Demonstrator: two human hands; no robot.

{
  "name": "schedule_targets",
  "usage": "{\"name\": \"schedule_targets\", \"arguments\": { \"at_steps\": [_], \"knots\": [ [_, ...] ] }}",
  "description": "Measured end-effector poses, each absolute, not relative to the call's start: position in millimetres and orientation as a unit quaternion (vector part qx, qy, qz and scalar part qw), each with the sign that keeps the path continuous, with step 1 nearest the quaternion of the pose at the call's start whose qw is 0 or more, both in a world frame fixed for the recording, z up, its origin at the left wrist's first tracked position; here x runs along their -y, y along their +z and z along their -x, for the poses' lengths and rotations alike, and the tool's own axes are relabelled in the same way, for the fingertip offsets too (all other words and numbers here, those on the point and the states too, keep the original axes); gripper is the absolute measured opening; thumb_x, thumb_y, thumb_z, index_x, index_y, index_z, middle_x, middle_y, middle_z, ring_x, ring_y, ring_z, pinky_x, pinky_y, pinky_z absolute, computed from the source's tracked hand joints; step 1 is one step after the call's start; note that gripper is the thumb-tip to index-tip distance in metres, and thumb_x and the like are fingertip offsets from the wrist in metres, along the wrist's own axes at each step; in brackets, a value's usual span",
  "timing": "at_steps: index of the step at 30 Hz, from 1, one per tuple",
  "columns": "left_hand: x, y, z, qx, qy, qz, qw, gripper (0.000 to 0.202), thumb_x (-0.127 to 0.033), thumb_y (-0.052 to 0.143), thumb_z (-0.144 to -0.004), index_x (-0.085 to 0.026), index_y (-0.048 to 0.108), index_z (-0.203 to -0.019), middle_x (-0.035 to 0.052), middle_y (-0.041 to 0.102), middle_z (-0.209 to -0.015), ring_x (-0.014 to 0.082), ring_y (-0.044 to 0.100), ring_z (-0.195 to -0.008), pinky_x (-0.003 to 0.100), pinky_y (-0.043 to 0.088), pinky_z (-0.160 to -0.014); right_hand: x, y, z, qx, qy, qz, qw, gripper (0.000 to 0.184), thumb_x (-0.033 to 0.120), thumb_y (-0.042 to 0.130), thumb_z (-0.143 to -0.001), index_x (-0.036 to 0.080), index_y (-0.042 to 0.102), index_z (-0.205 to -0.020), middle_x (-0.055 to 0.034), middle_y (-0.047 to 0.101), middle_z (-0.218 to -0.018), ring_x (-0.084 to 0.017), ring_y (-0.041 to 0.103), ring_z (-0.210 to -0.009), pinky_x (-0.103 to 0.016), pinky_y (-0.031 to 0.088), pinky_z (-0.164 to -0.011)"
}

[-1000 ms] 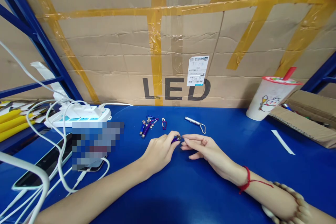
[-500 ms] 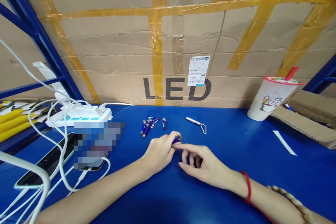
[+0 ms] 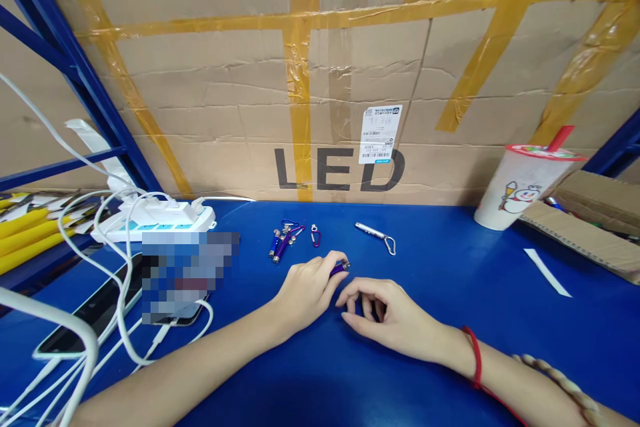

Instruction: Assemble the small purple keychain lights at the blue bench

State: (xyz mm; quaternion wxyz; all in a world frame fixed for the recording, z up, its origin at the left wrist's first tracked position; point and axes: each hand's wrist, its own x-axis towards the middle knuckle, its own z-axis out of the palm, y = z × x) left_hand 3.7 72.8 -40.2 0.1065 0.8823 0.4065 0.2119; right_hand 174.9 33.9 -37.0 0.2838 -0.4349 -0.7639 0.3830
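While both bare forearms reach in over a smooth, deep-blue tabletop (image 3: 430, 243), the left hand (image 3: 306, 290) has its thumb and fingers clamped on a small, shiny purple metal cylinder with a silver tip (image 3: 339, 269). Most of the cylinder is hidden inside that grip; its silver tip pokes out on the right side, near the fingertips.

Just to the right of the grip and a little nearer the viewer is the right hand (image 3: 395, 317), its fingers loosely curled and its thumb held apart from them, the fingertips close to the left hand. A thin red string bracelet (image 3: 475, 357) circles the right wrist, with a pale beaded bracelet (image 3: 560, 380) farther up the arm.

Beyond the grip and slightly left lies a cluster of small blue and purple metal cylinders with clips (image 3: 283, 244). Between that cluster and the grip's far side is a small purple metal carabiner clip with a silver end (image 3: 315, 237). Beyond the grip to the right rests a slim silver metal cylinder with a looped clip (image 3: 370, 230). Well to the right of the grip are a whitish cup with a red straw (image 3: 520, 190) and a narrow white strip (image 3: 547, 272).
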Motion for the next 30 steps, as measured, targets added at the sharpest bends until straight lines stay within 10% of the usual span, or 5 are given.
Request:
{"name": "schedule_targets", "arguments": {
  "at_steps": [8,30],
  "knots": [
    [-74,-42,-3,-0.428,0.208,-0.875,0.092,0.022,-0.023,0.029,-0.093,-0.021,0.043,-0.11,0.0039,0.064,-0.095,0.0173,0.061,-0.09,0.028,0.047,-0.075,-45,-45,-176,0.572,0.579,0.459,0.357,0.049,0.044,0.067,-0.069,0.013,0.063,-0.107,-0.0092,0.066,-0.084,-0.015,0.062,-0.068,-0.016,0.042,-0.043],
    [-75,-43,-3,-0.432,0.22,-0.869,0.095,0.023,-0.029,0.03,-0.093,-0.022,0.043,-0.111,0.0038,0.065,-0.094,0.0176,0.062,-0.089,0.028,0.047,-0.073,-42,-30,-175,0.485,0.608,0.476,0.411,0.04,0.043,0.071,-0.065,0.013,0.069,-0.092,-0.0065,0.064,-0.08,-0.006,0.051,-0.053,-0.013,0.037,-0.041]
  ]
}}
